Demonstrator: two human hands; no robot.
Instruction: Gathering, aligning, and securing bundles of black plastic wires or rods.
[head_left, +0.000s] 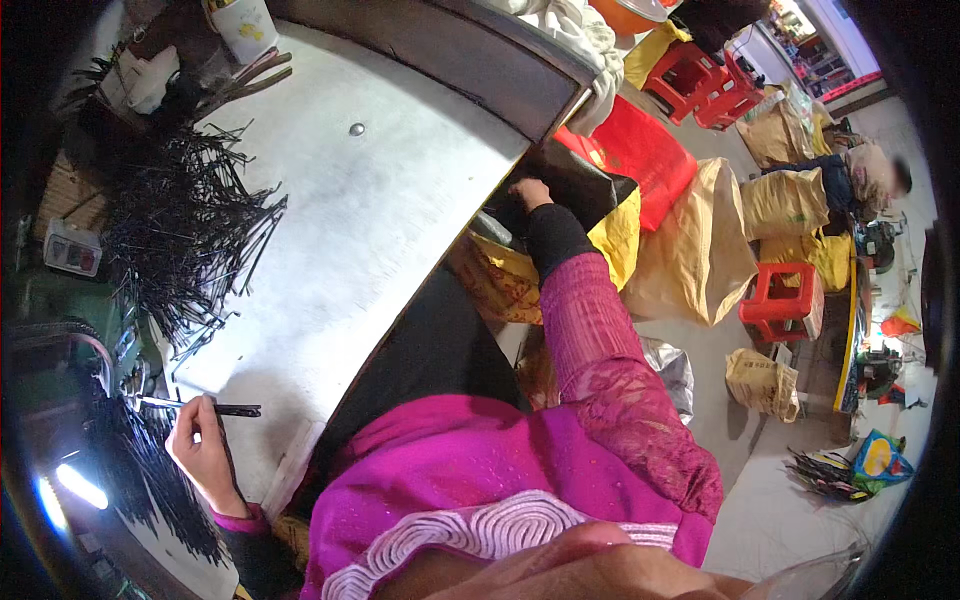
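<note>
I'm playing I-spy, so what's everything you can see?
Table: one, white, left of centre.
Strips: many, black, table's left side.
Cup-like container: one, white, table's far end.
Stools: at least three, red, right side.
Red bag: one, red, right of table.
Tan bags: several, tan, right.
Dark bag: one, black, beside table.
Lit lamp: at least one, white, lower left.
Left hand: one, bare, lower left, holding thin black pieces.
Right hand: one, bare, upper centre, at dark bag.

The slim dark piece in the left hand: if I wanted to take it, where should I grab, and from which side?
Probably pinch the slim dark piece by its dark end, coming from the right. That thin end juts out past the left hand over the white tabletop, while the hand covers its middle.
</note>
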